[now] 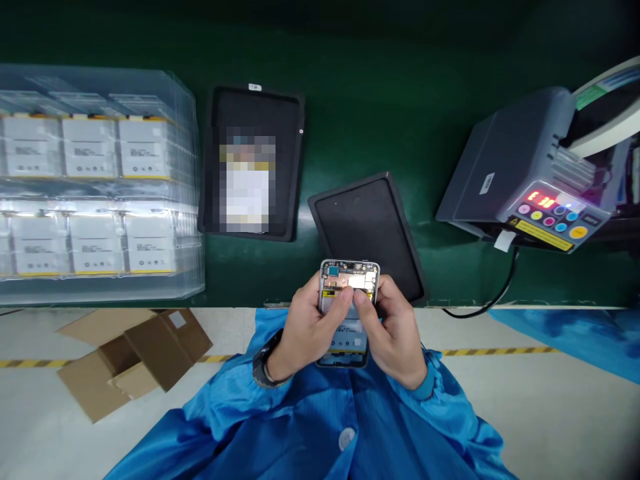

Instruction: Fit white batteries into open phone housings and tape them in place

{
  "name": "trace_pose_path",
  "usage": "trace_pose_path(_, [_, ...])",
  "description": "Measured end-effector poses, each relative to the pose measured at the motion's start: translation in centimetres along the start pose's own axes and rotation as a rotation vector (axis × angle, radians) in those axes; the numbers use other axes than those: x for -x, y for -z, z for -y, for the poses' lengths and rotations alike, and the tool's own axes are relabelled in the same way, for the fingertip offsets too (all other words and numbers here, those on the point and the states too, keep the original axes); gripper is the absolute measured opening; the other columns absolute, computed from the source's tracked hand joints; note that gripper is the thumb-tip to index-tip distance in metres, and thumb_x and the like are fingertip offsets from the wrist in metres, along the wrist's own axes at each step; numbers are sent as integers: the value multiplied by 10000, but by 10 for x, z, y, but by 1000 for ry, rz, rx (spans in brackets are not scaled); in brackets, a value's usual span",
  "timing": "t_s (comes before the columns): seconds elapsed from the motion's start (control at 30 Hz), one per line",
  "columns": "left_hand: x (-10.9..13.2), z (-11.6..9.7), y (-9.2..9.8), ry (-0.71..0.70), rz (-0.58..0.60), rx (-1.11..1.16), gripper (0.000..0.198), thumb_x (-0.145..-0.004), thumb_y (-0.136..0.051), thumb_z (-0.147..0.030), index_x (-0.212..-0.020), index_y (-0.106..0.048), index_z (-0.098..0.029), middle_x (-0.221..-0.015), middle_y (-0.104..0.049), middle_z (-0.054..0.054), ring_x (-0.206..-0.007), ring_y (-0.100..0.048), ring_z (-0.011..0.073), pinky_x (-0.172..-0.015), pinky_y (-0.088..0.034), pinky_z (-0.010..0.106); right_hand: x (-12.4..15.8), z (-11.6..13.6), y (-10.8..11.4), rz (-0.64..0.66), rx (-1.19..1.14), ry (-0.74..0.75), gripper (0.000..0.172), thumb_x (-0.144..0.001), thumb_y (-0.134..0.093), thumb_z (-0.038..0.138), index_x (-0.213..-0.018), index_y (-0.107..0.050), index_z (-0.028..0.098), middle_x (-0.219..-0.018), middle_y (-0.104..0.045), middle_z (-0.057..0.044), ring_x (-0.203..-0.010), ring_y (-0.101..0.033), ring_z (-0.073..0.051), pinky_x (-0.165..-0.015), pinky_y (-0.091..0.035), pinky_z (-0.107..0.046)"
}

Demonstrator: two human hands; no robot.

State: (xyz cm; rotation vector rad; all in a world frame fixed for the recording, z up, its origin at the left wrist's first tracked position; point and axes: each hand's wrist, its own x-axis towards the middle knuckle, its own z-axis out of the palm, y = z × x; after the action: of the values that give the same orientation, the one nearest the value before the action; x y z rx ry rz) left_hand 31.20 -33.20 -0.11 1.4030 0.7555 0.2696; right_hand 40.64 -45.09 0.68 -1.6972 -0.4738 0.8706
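An opened smartphone is held upright between both hands over the table's front edge, its circuit board showing at the top and a pale battery in its lower part. My left hand wraps round the phone's left side, its thumb pressing inward near the middle. From the other side my right hand grips the right edge, with its thumb on the inside close to the left thumb. The thumbs hide part of the phone's middle. Just beyond the phone lies a tilted black tray, partly covered by the phone and right hand.
At left, a clear plastic tray stack holds several batteries. Another black tray carries a blurred-out item. A tape dispenser with lit red digits stands at right, its cable hanging over the edge. Cardboard boxes lie on the floor.
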Motion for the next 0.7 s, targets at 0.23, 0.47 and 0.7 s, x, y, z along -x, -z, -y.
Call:
trace_pose_path(0.23, [0,0,1,-22,-8,12,186,-991,-649,-325,-1074,-696,-165,-887,-748,15,-738,-656,120,-670,-522,188,-1,0,-3,-18,9,12,123,-1065,-586,333,-1126,-640,242,-1026,-731,-35,-904,-704,-187,-811,-541,-286])
trace_pose_path(0.47, [2,0,5,5,10,3,196,-997,-648,-331,-1096,-695,-168,-909,-749,22,-755,-659,127,-687,-528,198,0,2,-4,-19,-7,18,130,-1059,-590,336,-1129,-637,237,-1037,-735,-45,-913,-711,-196,-815,-547,-290])
trace_pose_path(0.7, [2,0,4,-6,17,31,194,-985,-661,-342,-1052,-694,-163,-897,-730,31,-752,-642,132,-679,-522,210,1,5,-3,-12,-23,33,114,-1054,-600,316,-1117,-637,228,-1036,-728,-48,-923,-705,-195,-833,-549,-297])
